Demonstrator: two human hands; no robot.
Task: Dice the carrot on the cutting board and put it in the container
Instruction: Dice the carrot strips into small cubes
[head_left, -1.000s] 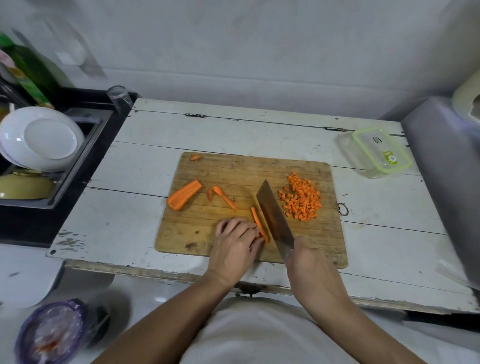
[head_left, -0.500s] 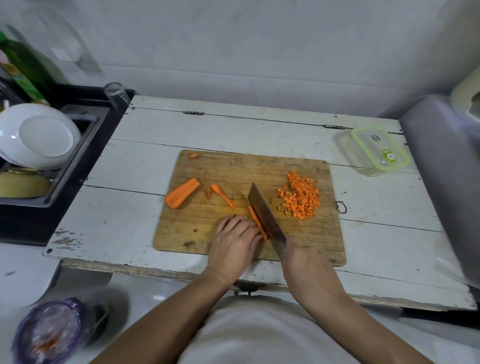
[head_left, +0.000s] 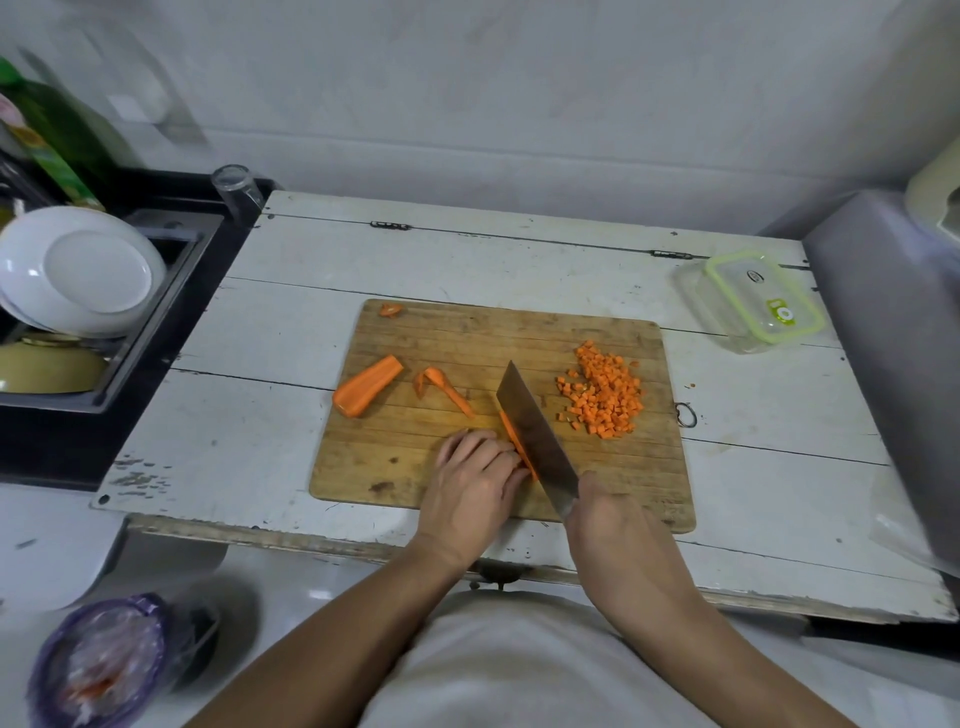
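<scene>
Left hand, fingers curled, presses down on a carrot strip near the front of the cutting board; right hand grips the handle of a cleaver whose blade lies against that strip's right side. Farther back on the board lie a carrot half and a thin sliver at left, and a diced carrot pile at right. The lidded container sits beyond, on the white table, right rear corner.

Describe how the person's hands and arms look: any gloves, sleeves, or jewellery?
Both the left hand and right hand are bare, with no gloves, rings, or watch visible. Forearms are uncovered as far as the frame shows; no sleeves appear. A light grey top covers the torso.
</scene>
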